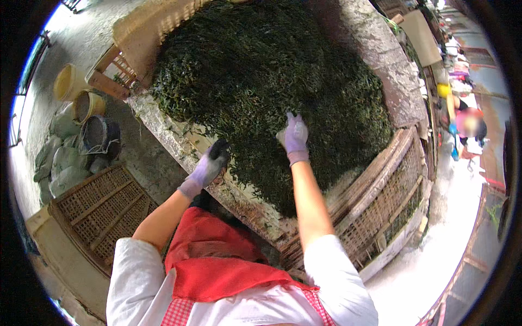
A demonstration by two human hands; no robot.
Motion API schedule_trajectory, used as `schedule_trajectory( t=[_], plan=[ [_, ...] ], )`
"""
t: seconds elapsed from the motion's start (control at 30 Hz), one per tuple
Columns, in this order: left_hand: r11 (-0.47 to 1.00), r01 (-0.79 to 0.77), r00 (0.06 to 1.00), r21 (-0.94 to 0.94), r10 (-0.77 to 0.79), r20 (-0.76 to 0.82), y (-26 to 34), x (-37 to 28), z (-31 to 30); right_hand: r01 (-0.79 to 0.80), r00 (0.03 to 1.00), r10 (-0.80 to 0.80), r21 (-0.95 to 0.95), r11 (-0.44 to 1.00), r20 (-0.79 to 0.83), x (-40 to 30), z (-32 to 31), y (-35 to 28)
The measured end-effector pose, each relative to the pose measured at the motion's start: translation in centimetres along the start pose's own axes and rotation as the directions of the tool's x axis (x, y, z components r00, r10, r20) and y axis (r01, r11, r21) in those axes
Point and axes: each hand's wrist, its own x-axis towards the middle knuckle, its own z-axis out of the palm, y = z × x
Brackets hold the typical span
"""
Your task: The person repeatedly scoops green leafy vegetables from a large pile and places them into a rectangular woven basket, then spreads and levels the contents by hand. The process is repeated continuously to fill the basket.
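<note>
A broad heap of dark green chopped leaves [261,81] covers the worktop before me. My left hand [208,165], in a purple and grey glove, is at the heap's near left edge, over the pale worktop rim [244,199]. Its fingers look dark; whether they hold leaves cannot be made out. My right hand [296,132], gloved in light purple, reaches onto the middle of the heap with its index finger stretched forward and the thumb apart. Nothing shows in it, though its fingertips meet the leaves.
Woven bamboo trays [379,203] are stacked at the right, and another woven rack [102,212] leans at lower left. Yellow buckets [71,82], a dark bucket [100,134] and filled sacks [67,171] stand on the left floor. A person [469,124] is at far right.
</note>
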Motion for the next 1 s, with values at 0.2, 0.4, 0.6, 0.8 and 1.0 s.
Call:
schedule_trajectory(
  t=[0.2,0.4,0.6,0.8,1.0],
  plan=[
    [0.919,0.113,0.93,-0.377,0.036,0.365,1.6,1.2,10.0,0.187,0.98,-0.17,-0.173,0.967,0.105,-6.8,-8.8,-3.2],
    [0.537,-0.382,0.858,0.752,-0.098,0.505,16.1,-0.2,5.4,-0.261,0.944,0.328,0.658,0.706,0.022,-11.8,-17.3,-1.8],
    [0.518,-0.828,0.558,0.216,0.798,0.228,29.9,-2.2,5.6,0.408,0.842,-0.358,0.041,0.912,-0.404,-15.3,-29.0,-4.2],
    [0.063,-0.998,0.065,0.015,0.967,0.248,43.3,-10.6,13.4,0.572,0.764,0.03,0.698,0.43,-0.645,-20.2,-43.6,-4.7],
    [-0.214,-0.94,0.011,0.267,0.76,0.649,32.0,-7.6,22.1,0.844,0.495,-0.039,0.469,0.262,-0.868,-23.9,-51.1,-2.2]
  ],
)
